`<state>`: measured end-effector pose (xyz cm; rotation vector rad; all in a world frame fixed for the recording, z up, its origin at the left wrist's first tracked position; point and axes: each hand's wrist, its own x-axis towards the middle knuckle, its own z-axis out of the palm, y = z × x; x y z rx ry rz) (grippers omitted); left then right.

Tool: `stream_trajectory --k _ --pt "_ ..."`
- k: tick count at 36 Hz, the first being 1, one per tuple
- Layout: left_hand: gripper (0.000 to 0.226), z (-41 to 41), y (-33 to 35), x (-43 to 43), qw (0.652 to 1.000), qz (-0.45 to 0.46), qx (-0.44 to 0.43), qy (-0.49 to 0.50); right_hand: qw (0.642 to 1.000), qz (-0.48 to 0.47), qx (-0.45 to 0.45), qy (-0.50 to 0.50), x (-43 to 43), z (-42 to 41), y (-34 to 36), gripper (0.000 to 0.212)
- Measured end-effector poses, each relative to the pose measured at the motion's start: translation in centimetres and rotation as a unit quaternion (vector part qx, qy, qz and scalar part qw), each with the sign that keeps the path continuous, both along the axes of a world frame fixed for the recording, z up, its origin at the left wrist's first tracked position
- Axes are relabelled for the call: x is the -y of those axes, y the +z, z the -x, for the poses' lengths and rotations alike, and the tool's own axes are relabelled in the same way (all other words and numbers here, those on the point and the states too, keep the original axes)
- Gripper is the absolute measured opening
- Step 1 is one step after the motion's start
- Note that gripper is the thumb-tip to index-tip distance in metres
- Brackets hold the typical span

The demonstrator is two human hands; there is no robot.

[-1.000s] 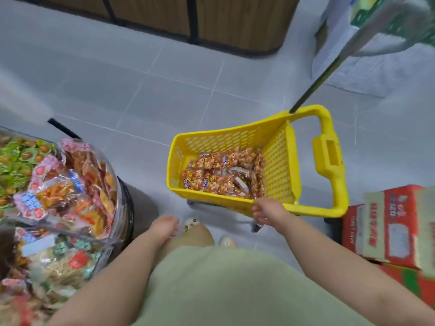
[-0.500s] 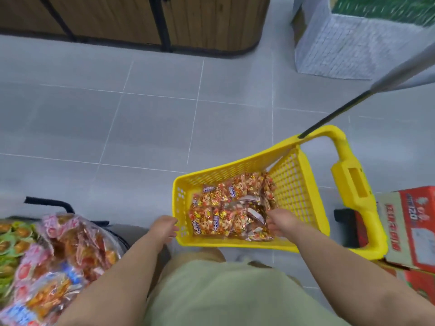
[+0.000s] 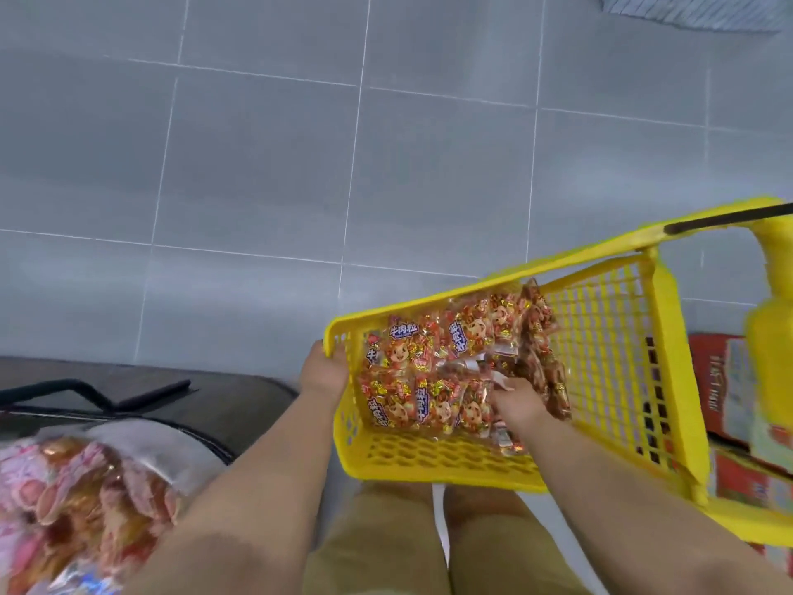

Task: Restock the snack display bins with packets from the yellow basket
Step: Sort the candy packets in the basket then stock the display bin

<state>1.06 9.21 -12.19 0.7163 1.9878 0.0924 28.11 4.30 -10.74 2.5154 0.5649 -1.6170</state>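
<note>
Two hands work apart: the display bin (image 3: 171,455) sits far left, your left hand (image 3: 322,371) grips the yellow basket (image 3: 429,461) by its corner rim, and your right hand (image 3: 520,406) curls among the packets (image 3: 425,371) inside, its hold unclear — so the restock carry runs leftward across your body.

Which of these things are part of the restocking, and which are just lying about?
Part of the job:
yellow basket
packets inside it
left hand, holding the basket's corner
right hand, fingers curled into the packets
display bin, lower left, blurred

Lying about:
red cartons beside the basket
black frame by the bin
</note>
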Motion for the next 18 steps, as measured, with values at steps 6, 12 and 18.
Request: stream_trajectory --k 6,12,18 --pt "0.028 -0.6 -2.2 0.8 0.995 -0.068 -0.045 0.057 0.997 0.069 0.005 0.042 -0.4 -0.6 -3.8 0.037" --pt "0.027 -0.6 -2.8 1.1 0.993 -0.077 -0.056 0.071 0.995 0.079 0.015 0.062 -0.4 -0.7 -5.1 0.057" --pt "0.025 -0.7 -2.7 1.0 0.992 -0.077 -0.072 0.069 0.991 0.054 0.004 0.126 -0.6 -0.5 -4.6 0.053"
